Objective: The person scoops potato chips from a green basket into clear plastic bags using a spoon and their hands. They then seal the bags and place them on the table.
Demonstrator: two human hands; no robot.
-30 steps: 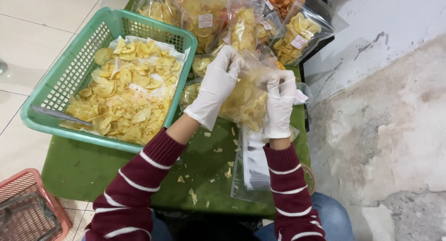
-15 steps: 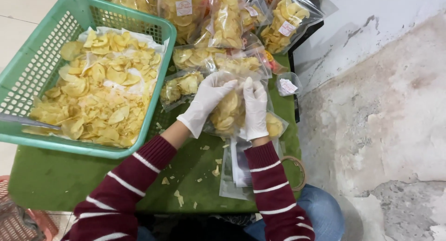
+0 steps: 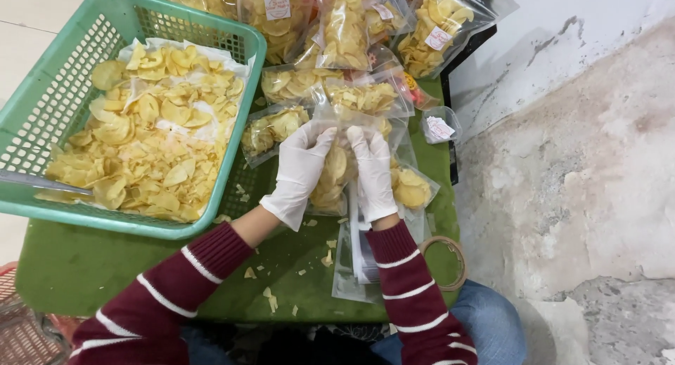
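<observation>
Both gloved hands, the left hand (image 3: 299, 169) and the right hand (image 3: 373, 171), are clamped close together on a clear bag of chips (image 3: 336, 169), held upright over the green table (image 3: 105, 266). This looks like the bag-closing step; pinching its top evenly seems called for. Filled bags (image 3: 358, 94) lie just beyond, a green basket (image 3: 70, 91) of loose chips to the left, empty bags (image 3: 355, 259) underneath.
</observation>
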